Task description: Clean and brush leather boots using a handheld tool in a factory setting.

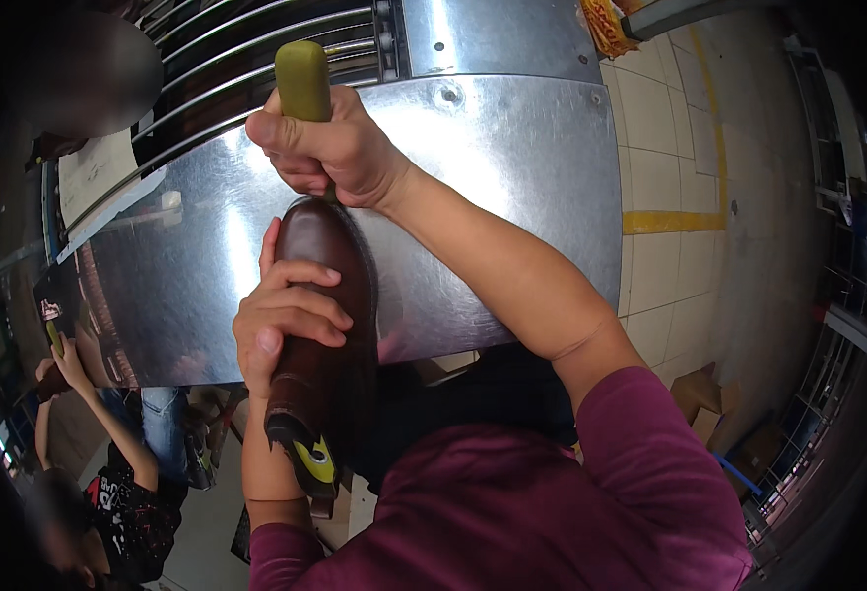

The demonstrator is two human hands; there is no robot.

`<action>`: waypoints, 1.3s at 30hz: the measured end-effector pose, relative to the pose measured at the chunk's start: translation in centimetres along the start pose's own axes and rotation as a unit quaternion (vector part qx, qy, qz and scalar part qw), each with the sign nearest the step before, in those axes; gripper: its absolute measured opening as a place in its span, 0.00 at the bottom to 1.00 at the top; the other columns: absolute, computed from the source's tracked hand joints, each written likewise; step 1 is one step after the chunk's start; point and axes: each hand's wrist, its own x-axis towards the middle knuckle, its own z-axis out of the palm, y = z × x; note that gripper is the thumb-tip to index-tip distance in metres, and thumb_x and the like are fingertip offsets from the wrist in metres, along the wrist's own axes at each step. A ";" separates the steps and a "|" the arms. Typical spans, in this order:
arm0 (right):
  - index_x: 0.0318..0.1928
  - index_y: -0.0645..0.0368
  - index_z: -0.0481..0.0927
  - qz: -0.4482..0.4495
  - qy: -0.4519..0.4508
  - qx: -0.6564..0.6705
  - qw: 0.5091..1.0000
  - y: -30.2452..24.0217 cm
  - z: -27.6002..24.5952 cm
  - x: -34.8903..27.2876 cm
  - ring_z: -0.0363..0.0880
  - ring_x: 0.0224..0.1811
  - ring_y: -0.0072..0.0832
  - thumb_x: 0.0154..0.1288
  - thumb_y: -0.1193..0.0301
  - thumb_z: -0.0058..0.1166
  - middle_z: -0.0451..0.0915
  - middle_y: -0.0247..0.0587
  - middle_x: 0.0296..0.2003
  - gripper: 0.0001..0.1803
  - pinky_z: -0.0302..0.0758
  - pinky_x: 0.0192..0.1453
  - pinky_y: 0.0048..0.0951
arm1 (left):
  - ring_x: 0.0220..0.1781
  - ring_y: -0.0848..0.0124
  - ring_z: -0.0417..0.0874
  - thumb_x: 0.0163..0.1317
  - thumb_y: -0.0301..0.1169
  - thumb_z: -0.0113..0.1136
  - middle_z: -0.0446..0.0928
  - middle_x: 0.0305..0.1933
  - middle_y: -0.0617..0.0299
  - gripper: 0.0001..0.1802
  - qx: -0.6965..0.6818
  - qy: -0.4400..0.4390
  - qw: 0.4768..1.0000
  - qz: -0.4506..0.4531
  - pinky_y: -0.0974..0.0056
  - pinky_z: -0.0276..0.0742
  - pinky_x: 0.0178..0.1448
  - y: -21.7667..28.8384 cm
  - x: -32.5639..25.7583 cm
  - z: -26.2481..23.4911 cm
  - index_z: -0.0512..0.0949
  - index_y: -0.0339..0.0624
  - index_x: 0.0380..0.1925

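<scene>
My left hand (291,320) wraps round a dark brown leather shoe (327,241), its fingers across the upper. The shoe's toe points away from me over the metal table. At its near end a yellow-green shoe last (316,461) with a round metal-rimmed hole shows. Just beyond the toe, my right hand (340,148) is closed in a fist round a tool with a thick olive-green handle (302,81). The handle sticks up out of the fist. The tool's lower end is mostly hidden between the fist and the toe, so its kind does not show.
The shiny metal table (512,197) lies beneath my hands. Metal rollers (246,49) run along its far left side. Another person (128,492) works at lower left with a similar green-handled tool (54,337). Cardboard boxes (704,399) stand on the floor at right.
</scene>
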 end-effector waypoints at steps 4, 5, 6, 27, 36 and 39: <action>0.29 0.56 0.78 -0.034 0.003 -0.006 0.999 -0.4 0.4 -0.6 0.57 0.12 0.15 0.69 0.65 0.67 0.63 0.26 0.14 0.14 0.54 0.18 0.21 | 0.46 0.57 0.84 0.72 0.52 0.34 0.84 0.21 0.56 0.39 -0.001 0.006 1.000 0.002 0.42 0.34 0.86 0.1 0.1 0.3 0.84 0.40 0.14; 0.30 0.57 0.78 -0.036 0.005 -0.018 0.999 -0.4 0.5 -0.7 0.57 0.12 0.15 0.69 0.66 0.67 0.63 0.26 0.14 0.13 0.55 0.18 0.21 | 0.46 0.57 0.84 0.72 0.51 0.34 0.84 0.22 0.56 0.39 -0.003 0.009 1.000 0.002 0.42 0.34 0.86 0.0 -0.1 0.4 0.84 0.40 0.14; 0.30 0.57 0.78 -0.036 0.006 -0.014 0.999 -0.4 0.5 -1.0 0.57 0.12 0.15 0.69 0.66 0.67 0.63 0.26 0.14 0.13 0.55 0.18 0.21 | 0.47 0.56 0.84 0.72 0.51 0.33 0.84 0.22 0.55 0.38 -0.006 0.013 1.000 0.003 0.42 0.35 0.86 0.0 -0.2 0.3 0.84 0.40 0.14; 0.45 0.64 0.82 -0.065 0.126 -0.020 0.990 -5.0 -1.3 -4.9 0.73 0.21 0.23 0.71 0.59 0.64 0.71 0.31 0.18 0.18 0.72 0.28 0.28 | 0.46 0.56 0.84 0.74 0.46 0.33 0.83 0.21 0.54 0.37 -0.034 -0.029 0.998 0.038 0.41 0.34 0.85 0.4 0.8 0.7 0.83 0.39 0.13; 0.26 0.58 0.75 -0.056 0.126 0.104 0.985 -2.3 -1.6 -3.3 0.61 0.13 0.20 0.72 0.58 0.61 0.63 0.28 0.13 0.21 0.63 0.20 0.26 | 0.41 0.56 0.83 0.71 0.43 0.35 0.81 0.17 0.56 0.35 -0.027 -0.026 0.999 0.031 0.38 0.36 0.86 0.5 1.1 1.2 0.81 0.40 0.10; 0.27 0.59 0.76 -0.041 0.090 0.114 0.989 -2.2 -1.8 -3.0 0.61 0.13 0.18 0.71 0.60 0.62 0.63 0.28 0.13 0.19 0.61 0.20 0.24 | 0.41 0.56 0.83 0.71 0.43 0.36 0.81 0.17 0.56 0.35 -0.031 -0.020 0.999 0.032 0.38 0.36 0.86 0.5 1.2 1.3 0.81 0.40 0.10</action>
